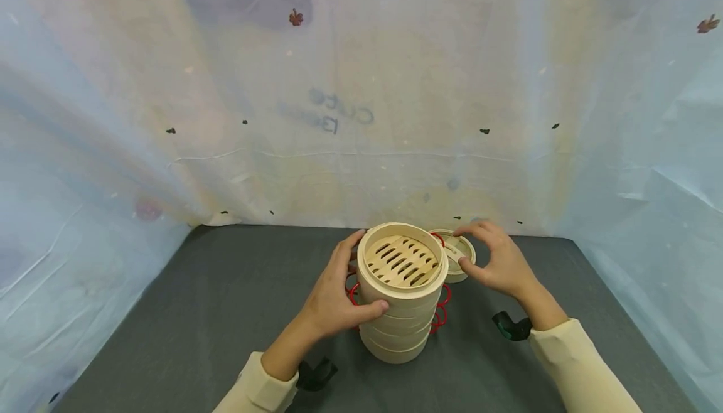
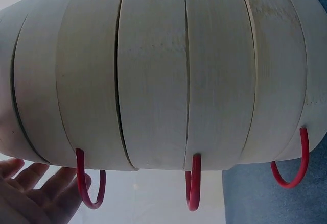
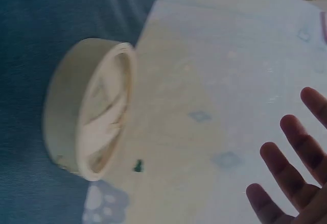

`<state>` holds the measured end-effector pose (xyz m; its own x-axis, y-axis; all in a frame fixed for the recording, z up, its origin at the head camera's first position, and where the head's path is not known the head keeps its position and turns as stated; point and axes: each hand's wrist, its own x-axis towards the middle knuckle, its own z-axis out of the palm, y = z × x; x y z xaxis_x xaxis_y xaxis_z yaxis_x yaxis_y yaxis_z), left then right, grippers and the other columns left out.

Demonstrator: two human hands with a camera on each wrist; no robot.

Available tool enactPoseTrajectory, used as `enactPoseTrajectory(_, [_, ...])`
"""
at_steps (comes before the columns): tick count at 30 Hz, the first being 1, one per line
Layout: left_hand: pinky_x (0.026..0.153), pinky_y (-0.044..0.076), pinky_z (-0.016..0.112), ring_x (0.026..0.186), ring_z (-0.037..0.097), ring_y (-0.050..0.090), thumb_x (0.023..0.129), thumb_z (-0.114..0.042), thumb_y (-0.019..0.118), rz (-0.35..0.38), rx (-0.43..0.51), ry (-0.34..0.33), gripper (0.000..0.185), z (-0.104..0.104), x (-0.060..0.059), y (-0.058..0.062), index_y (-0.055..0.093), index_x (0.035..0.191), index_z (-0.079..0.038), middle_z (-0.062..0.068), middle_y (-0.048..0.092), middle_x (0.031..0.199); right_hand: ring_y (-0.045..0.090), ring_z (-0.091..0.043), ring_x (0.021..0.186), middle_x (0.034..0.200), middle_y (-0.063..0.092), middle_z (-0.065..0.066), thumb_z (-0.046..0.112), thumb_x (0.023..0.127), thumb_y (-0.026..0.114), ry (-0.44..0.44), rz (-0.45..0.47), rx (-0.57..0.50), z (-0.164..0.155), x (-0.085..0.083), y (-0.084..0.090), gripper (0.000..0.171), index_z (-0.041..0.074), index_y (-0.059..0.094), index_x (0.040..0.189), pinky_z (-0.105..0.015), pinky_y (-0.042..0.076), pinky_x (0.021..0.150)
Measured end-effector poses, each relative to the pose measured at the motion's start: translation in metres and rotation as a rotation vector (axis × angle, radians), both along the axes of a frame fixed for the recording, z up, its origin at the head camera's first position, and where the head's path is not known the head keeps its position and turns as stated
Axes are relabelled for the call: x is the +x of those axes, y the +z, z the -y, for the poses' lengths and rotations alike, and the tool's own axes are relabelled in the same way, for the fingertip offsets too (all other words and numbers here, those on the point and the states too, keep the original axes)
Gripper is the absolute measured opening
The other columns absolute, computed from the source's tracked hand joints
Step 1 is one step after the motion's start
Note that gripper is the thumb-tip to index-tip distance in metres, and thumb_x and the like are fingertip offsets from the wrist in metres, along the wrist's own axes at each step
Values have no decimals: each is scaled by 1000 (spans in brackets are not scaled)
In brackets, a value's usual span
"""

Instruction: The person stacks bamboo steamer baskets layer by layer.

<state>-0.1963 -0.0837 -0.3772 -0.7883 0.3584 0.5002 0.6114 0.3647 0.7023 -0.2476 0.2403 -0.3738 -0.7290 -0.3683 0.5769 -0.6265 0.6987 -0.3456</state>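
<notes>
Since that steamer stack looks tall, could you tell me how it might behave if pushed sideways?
The steamer stack is several loose tiers, so it may shift or topple. Its thin bamboo walls suggest lightness. The left hand holding its side probably steadies it.

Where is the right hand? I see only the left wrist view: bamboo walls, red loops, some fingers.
Observer: The right hand is beside the stack, at a small lid lying on the grey table behind the steamer stack.
Operator: Does it grip the lid?
Observer: I cannot tell; the right wrist view shows spread fingers apart from the lid.
Operator: Is the stack covered?
Observer: No, the top basket is open, its slatted floor showing.
Operator: And my hand?
Observer: The left hand holds the stack's side.
</notes>
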Motion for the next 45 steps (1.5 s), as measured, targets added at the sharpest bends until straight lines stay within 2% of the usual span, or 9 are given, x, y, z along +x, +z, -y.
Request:
enactPoseTrajectory(4, [97,49,36,123,12,52,72,-36,80,24,21,-14,102,-2,0,1,21,153,-21,-3,39,142,57,-27,104,110,61,-4,16,77,74,-11,42,43,-4,-9,-16,33,15,65,109,-55,47,85])
enactPoseTrajectory(10, [98,49,37,120,12,54,72,-35,80,33,30,-18,102,-3,1,0,21,153,-23,-2,39,142,59,-26,97,102,62,-1,17,76,74,-4,50,109,-6,-20,-35,25,17,65,99,-49,49,80])
enactPoseTrajectory(17, [97,49,38,119,12,55,71,-36,81,33,32,-18,101,-4,1,0,22,153,-24,-3,40,141,60,-23,91,101,64,-2,20,75,75,-13,81,191,-4,-27,-53,31,15,69,105,-48,49,76])
enactPoseTrajectory(23, [98,48,39,120,13,54,72,-35,80,45,42,-28,101,-5,0,-1,21,153,-24,-2,39,142,61,-21,83,94,64,0,22,72,79,8,37,246,-4,-36,-68,33,14,71,103,-44,50,70])
enactPoseTrajectory(27, [98,48,40,121,13,54,72,-35,80,52,42,-29,101,-5,1,-1,21,153,-24,-2,39,142,59,-18,80,90,62,3,21,71,79,-6,38,258,-5,-36,-73,32,15,71,101,-40,49,68])
enactPoseTrajectory(35, [99,47,41,121,13,53,72,-35,80,66,41,-29,101,-5,1,-1,21,153,-25,-3,39,141,55,-13,79,89,60,4,24,74,78,-47,114,265,-6,-36,-79,31,16,70,103,-37,47,70])
enactPoseTrajectory(45, [98,47,41,121,14,53,72,-35,80,62,44,-39,101,-5,0,-2,21,153,-25,-3,39,142,49,-8,74,83,58,7,21,72,79,-48,106,247,-9,-40,-86,27,17,70,97,-32,44,65])
